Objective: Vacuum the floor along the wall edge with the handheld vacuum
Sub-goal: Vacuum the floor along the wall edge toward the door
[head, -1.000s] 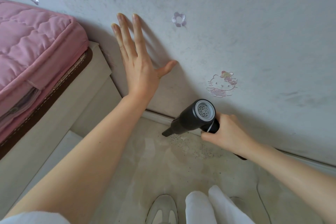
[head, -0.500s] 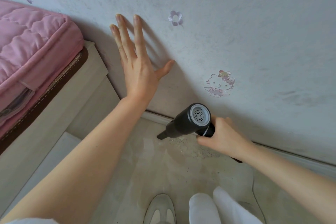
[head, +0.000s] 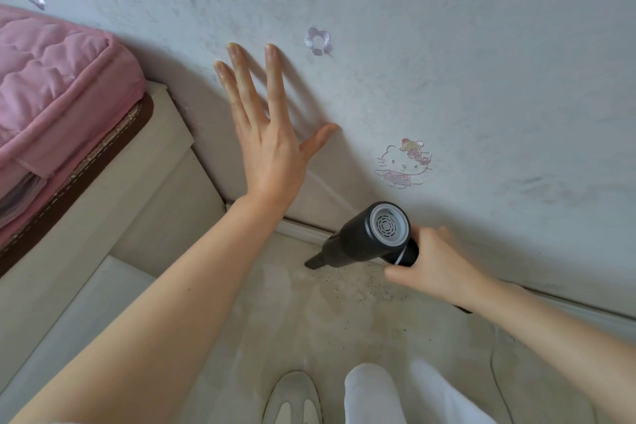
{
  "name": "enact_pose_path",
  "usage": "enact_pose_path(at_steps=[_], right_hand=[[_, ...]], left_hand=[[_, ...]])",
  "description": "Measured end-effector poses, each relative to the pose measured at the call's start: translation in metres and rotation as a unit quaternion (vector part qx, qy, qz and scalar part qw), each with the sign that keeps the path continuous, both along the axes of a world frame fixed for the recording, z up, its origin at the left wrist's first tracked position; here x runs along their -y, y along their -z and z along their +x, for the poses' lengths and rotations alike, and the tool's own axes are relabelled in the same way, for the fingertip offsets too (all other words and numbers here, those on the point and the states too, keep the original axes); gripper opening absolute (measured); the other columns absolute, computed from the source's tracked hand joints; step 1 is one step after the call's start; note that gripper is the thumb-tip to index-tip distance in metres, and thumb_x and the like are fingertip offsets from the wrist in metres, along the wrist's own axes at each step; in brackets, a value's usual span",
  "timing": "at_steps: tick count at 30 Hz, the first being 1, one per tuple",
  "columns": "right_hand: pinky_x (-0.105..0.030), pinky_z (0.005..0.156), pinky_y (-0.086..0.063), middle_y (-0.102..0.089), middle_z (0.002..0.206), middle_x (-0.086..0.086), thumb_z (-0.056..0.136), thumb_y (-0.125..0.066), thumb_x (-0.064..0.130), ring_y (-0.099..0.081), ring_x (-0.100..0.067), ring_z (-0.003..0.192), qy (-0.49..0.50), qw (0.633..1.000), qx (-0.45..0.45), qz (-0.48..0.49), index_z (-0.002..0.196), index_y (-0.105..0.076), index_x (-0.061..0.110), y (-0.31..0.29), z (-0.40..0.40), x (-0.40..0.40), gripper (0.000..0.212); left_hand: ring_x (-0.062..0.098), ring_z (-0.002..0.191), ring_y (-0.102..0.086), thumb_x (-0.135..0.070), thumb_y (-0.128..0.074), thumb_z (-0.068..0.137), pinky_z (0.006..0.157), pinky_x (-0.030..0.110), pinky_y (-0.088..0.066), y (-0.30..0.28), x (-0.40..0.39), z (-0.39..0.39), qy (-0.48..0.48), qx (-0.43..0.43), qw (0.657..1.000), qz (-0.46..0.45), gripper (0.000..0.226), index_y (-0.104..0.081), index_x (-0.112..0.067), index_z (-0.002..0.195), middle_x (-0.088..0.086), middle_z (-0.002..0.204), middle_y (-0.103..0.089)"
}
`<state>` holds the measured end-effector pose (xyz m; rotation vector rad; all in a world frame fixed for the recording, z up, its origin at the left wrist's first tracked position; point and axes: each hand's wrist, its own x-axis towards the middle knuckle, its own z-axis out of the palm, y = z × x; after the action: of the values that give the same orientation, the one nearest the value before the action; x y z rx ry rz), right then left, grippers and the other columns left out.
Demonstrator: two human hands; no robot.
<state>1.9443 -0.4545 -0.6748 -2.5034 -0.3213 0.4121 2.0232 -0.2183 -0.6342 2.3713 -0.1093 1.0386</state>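
One handheld vacuum (head: 364, 239), black, lies low at about 4 o'clock from centre, its nozzle tip on the floor (head: 309, 327) beside the baseboard (head: 303, 229). The right hand (head: 435, 267) is wrapped tight around its handle. The left hand (head: 266, 134) presses flat on the wall (head: 447, 45), fingers spread apart. Three stickers show: two flowers (head: 318, 41), one cat (head: 402, 163). One pink mattress (head: 51, 86) sits at 9 o'clock.

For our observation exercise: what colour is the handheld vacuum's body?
Black, with a light grey vented rear cap: the handheld vacuum, seen in the head view.
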Motion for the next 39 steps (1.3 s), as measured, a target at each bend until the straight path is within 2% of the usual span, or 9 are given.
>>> enact_pose_path(at_steps=[6, 8, 13, 15, 19, 24, 29, 33, 39], right_hand=[[-0.036, 0.052, -0.047, -0.048, 0.054, 0.004, 0.054, -0.062, 0.044, -0.039, -0.011, 0.052, -0.002, 1.000, 0.002, -0.011, 0.067, -0.047, 0.049, 0.001, -0.002, 0.003, 0.021], [-0.038, 0.054, -0.050, -0.050, 0.056, 0.003, 0.053, -0.062, 0.045, -0.041, -0.012, 0.052, 0.000, 1.000, -0.002, -0.010, 0.068, -0.047, 0.048, 0.002, -0.002, 0.004, 0.021], [-0.028, 0.049, -0.037, -0.044, 0.053, 0.006, 0.054, -0.063, 0.040, -0.036, -0.010, 0.050, 0.014, 1.000, -0.014, 0.014, 0.068, -0.048, 0.043, 0.002, -0.002, 0.004, 0.021], [-0.029, 0.050, -0.038, -0.045, 0.053, 0.006, 0.055, -0.063, 0.040, -0.037, -0.011, 0.050, 0.017, 1.000, -0.012, 0.014, 0.068, -0.047, 0.045, 0.004, -0.002, -0.001, 0.021], [-0.036, 0.054, -0.051, -0.057, 0.059, 0.002, 0.058, -0.063, 0.041, -0.048, -0.013, 0.054, 0.011, 1.000, -0.008, 0.009, 0.071, -0.047, 0.051, 0.005, -0.002, -0.013, 0.023], [-0.035, 0.055, -0.050, -0.058, 0.060, 0.003, 0.061, -0.066, 0.037, -0.051, -0.013, 0.055, -0.009, 1.000, -0.010, 0.004, 0.068, -0.045, 0.057, -0.002, -0.005, -0.022, 0.030], [-0.039, 0.052, -0.049, -0.051, 0.056, 0.001, 0.054, -0.060, 0.042, -0.042, -0.014, 0.052, -0.004, 1.000, -0.022, -0.009, 0.069, -0.047, 0.047, -0.001, -0.006, -0.011, 0.021], [-0.044, 0.054, -0.050, -0.049, 0.056, 0.001, 0.051, -0.060, 0.045, -0.039, -0.014, 0.053, 0.012, 1.000, -0.017, -0.019, 0.071, -0.048, 0.037, 0.003, -0.003, 0.000, 0.025], [-0.039, 0.055, -0.052, -0.058, 0.061, -0.001, 0.052, -0.060, 0.047, -0.044, -0.012, 0.053, 0.020, 1.000, -0.003, -0.010, 0.074, -0.049, 0.044, 0.003, -0.001, 0.007, 0.025]], left_hand=[[0.059, 0.142, 0.001, -0.050, -0.072, 0.085, 0.119, 0.031, 0.009, 0.000, 0.000, -0.001, 0.002, 0.004, 1.000, -0.004, 0.103, -0.018, 0.008, 0.151, 0.043, 0.153, -0.004], [0.058, 0.142, 0.001, -0.050, -0.072, 0.085, 0.119, 0.034, 0.007, 0.000, 0.000, -0.001, 0.002, 0.003, 1.000, -0.006, 0.103, -0.018, 0.007, 0.151, 0.043, 0.153, -0.004], [0.058, 0.142, 0.001, -0.050, -0.072, 0.085, 0.119, 0.031, 0.009, 0.000, 0.000, -0.002, 0.007, 0.006, 1.000, -0.009, 0.103, -0.019, 0.008, 0.151, 0.043, 0.153, -0.004], [0.058, 0.142, 0.001, -0.051, -0.072, 0.085, 0.119, 0.031, 0.010, 0.000, 0.000, -0.002, 0.007, 0.008, 1.000, -0.009, 0.103, -0.019, 0.008, 0.151, 0.043, 0.153, -0.005], [0.059, 0.142, 0.000, -0.051, -0.072, 0.085, 0.120, 0.040, 0.004, 0.001, 0.000, -0.002, 0.007, 0.008, 1.000, -0.007, 0.102, -0.021, 0.008, 0.150, 0.043, 0.153, -0.005], [0.060, 0.142, -0.001, -0.053, -0.070, 0.085, 0.120, 0.047, -0.003, 0.001, -0.001, -0.002, 0.006, 0.005, 1.000, -0.007, 0.102, -0.021, 0.008, 0.150, 0.043, 0.152, -0.006], [0.057, 0.143, 0.000, -0.052, -0.073, 0.084, 0.120, 0.036, 0.004, 0.000, -0.002, -0.002, 0.008, 0.002, 1.000, -0.016, 0.103, -0.021, 0.006, 0.151, 0.042, 0.154, -0.005], [0.057, 0.143, 0.000, -0.051, -0.074, 0.084, 0.120, 0.044, -0.002, 0.000, -0.001, -0.003, 0.005, -0.001, 1.000, -0.014, 0.103, -0.021, 0.005, 0.151, 0.041, 0.154, -0.005], [0.057, 0.143, 0.000, -0.052, -0.072, 0.084, 0.120, 0.052, -0.007, -0.001, 0.000, -0.003, 0.003, -0.006, 1.000, -0.019, 0.102, -0.021, 0.006, 0.152, 0.041, 0.154, -0.005]])
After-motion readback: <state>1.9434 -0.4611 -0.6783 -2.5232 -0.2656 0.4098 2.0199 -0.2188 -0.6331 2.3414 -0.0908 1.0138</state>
